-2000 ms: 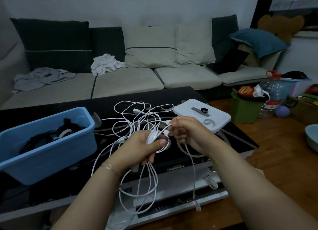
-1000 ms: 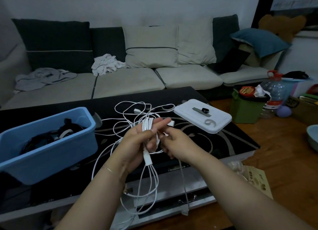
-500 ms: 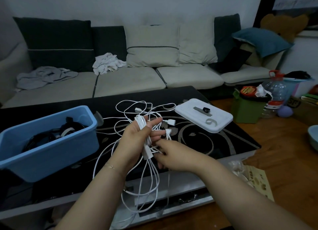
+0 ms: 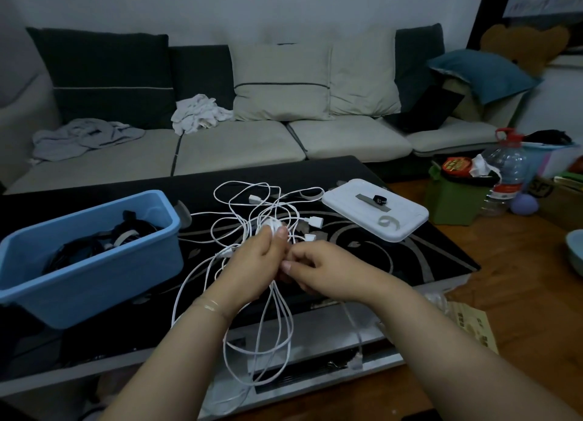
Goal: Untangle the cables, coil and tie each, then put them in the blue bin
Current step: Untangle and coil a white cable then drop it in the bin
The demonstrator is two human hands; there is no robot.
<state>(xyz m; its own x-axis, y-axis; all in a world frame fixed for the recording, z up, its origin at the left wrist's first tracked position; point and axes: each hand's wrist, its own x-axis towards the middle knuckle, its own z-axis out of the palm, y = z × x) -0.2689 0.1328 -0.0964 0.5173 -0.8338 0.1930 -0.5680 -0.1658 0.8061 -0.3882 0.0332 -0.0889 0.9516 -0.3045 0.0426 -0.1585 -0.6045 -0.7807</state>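
A tangle of white cables (image 4: pixel 252 209) lies on the black glass table (image 4: pixel 410 256). My left hand (image 4: pixel 252 263) is closed around a folded bundle of white cable whose loops (image 4: pixel 277 341) hang below the table edge. My right hand (image 4: pixel 318 267) pinches a strand of the same cable just beside the left hand. The blue bin (image 4: pixel 94 272) stands at the left with dark coiled cables (image 4: pixel 94 244) inside. A white lid (image 4: pixel 375 209) at the right carries a grey tie strip (image 4: pixel 389 222) and a small black clip.
A sofa (image 4: pixel 239 146) with cushions and crumpled clothes runs behind the table. A green box (image 4: pixel 454 200), a water bottle (image 4: pixel 504 174) and other clutter stand on the wooden floor at the right. A paper packet (image 4: pixel 470 326) lies by the table's corner.
My left hand has turned from palm-up and open fingers to closed over the cable bundle. My right hand has moved in against it and taken a strand.
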